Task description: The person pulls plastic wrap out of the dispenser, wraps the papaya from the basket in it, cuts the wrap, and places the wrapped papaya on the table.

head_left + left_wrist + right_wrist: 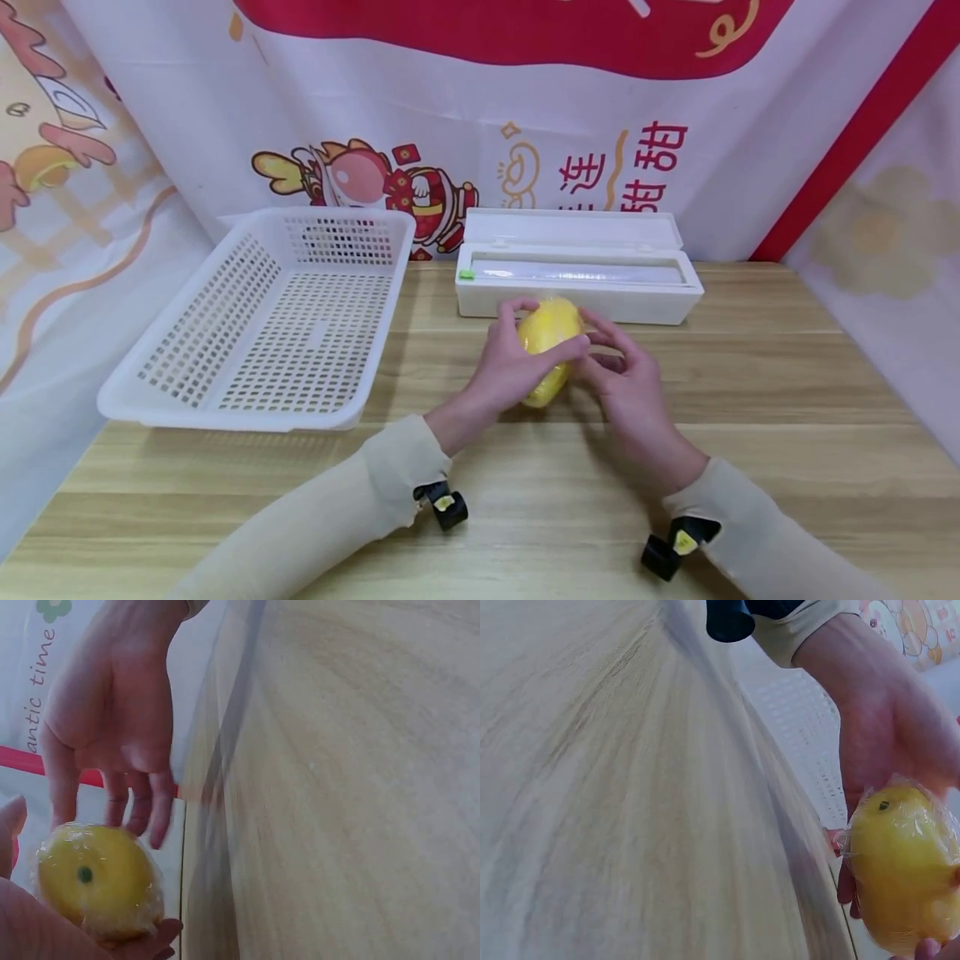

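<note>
A yellow oval fruit wrapped in clear cling film is held just in front of a white box, around the middle of the table. My left hand grips it from the left, thumb across its near side. Around its other side, my right hand reaches with loosely bent fingers at the film. Seen from the left wrist, the fruit shows a dark green stem spot, with the right hand's fingers close to its edge. The right wrist view shows wrinkled film over the fruit.
Behind the hands stands the white cling film box, lid raised, with a film roll inside and a green slider at its left end. A white perforated basket is on the left of the wooden table. Printed cloth hangs behind.
</note>
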The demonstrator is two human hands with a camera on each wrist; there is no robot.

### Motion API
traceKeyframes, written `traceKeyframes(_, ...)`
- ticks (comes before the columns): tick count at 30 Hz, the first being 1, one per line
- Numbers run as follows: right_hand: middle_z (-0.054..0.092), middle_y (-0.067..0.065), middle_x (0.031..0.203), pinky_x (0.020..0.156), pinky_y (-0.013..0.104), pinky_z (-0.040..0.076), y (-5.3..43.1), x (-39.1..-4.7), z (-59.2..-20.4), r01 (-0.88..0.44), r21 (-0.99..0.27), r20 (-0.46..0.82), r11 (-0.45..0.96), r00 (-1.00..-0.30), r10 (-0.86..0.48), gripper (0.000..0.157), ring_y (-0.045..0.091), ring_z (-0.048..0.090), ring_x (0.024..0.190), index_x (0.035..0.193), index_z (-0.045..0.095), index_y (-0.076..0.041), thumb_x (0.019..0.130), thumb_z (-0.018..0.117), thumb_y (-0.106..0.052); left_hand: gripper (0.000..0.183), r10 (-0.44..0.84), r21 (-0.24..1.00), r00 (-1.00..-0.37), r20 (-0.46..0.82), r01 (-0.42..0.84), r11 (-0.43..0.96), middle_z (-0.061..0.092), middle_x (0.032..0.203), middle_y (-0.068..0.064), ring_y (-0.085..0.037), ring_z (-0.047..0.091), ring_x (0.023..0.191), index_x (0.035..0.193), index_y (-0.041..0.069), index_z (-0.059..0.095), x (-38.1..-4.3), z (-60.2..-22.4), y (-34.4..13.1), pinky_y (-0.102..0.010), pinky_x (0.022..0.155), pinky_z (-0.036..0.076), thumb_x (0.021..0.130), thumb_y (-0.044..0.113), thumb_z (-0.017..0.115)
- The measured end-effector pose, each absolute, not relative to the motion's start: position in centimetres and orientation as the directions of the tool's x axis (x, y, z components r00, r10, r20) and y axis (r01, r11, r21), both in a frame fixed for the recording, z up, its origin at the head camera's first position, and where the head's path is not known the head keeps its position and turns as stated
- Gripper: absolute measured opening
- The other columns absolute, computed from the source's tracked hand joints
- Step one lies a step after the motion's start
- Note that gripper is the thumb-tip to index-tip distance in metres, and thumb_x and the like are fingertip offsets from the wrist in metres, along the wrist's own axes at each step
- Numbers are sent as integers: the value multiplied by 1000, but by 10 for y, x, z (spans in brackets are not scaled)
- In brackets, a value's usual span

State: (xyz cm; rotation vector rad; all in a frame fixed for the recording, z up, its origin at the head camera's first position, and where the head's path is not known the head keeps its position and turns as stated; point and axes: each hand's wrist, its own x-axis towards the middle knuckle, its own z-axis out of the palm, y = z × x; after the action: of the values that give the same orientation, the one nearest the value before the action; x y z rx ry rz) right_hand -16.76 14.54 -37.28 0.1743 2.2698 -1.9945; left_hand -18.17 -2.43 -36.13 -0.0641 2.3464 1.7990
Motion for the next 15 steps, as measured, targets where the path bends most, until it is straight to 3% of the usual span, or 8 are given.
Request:
traceKeyframes(3, 49, 5, 151, 91, 15, 55, 140, -169, -371, 154, -975, -146, 161, -987, 61, 65, 23, 54, 126, 158, 48, -31, 99, 76, -34, 69, 74, 965, -982, -173, -153, 215, 48, 144, -7, -26, 59, 120, 149, 35, 33, -183, -363, -24, -40, 92, 55, 95, 52, 74)
traceKeyframes(6, 47, 7, 154, 95, 17, 55, 138, -169, -370, 175, -976, -169, 131, -984, 57, 66, 24, 54, 132, 158, 45, -31, 100, 75, -38, 57, 80, 977, -982, -171, -159, 139, 49, 143, -10, -27, 61, 116, 149, 34, 31, -184, -365, -23, -38, 90, 56, 104, 47, 63)
traceKeyframes(12, 40, 10, 161, 104, 30, 58, 141, -166, -369, 168, -986, -168, 11, -979, -119, 60, 27, 56, 136, 161, 30, -55, 111, 55, -37, 41, 76, 982, -980, -186, -188, -17, 54, 136, -13, -26, 65, 105, 150, 37, 29, -183, -367, -19, -33, 80, 57, 112, 49, 42)
traceKeyframes(15, 37, 10, 163, 98, 30, 61, 142, -165, -367, 144, -990, -143, 4, -978, -152, 66, 26, 59, 131, 163, 25, -55, 109, 58, -36, 38, 58, 986, -985, -161, -163, -32, 56, 139, -12, -26, 64, 109, 152, 41, 29, -182, -370, -19, -36, 87, 56, 115, 45, 34)
